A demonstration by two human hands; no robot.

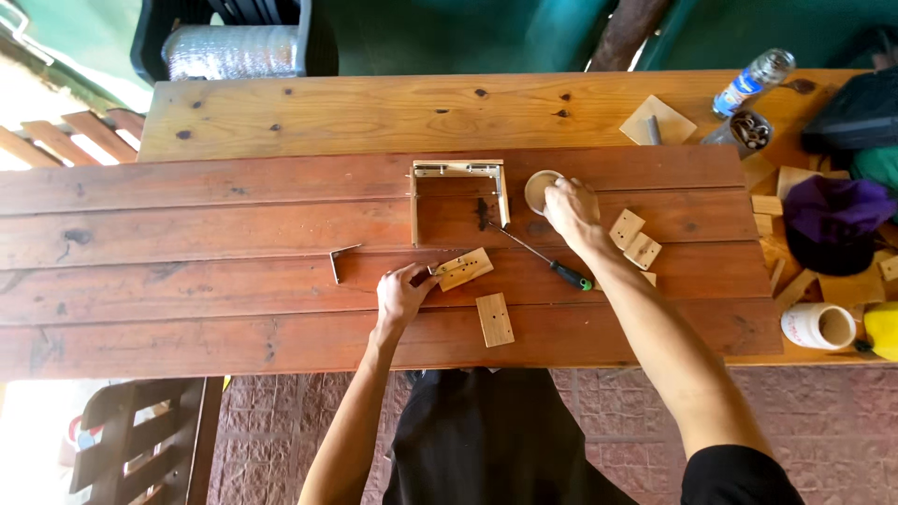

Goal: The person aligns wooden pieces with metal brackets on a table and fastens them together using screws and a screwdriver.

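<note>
Two hands work over the reddish plank table (187, 281). Going left to right: the left hand (400, 296) pinches the near-left end of a small pale drilled wooden block (465, 268), whose long axis tilts up toward the far right; the right hand (571, 210), fingers curled, dips into a small round tin (539, 190), farther off, beyond a green-handled screwdriver (547, 261).

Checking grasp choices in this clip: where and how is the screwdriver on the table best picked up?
Probably by the green-and-black handle of the screwdriver, coming from above near the right hand. It lies flat and diagonal on the table; the handle end, nearest the person, is the thick part and lies clear, while the thin shaft runs up toward the wooden frame.
</note>
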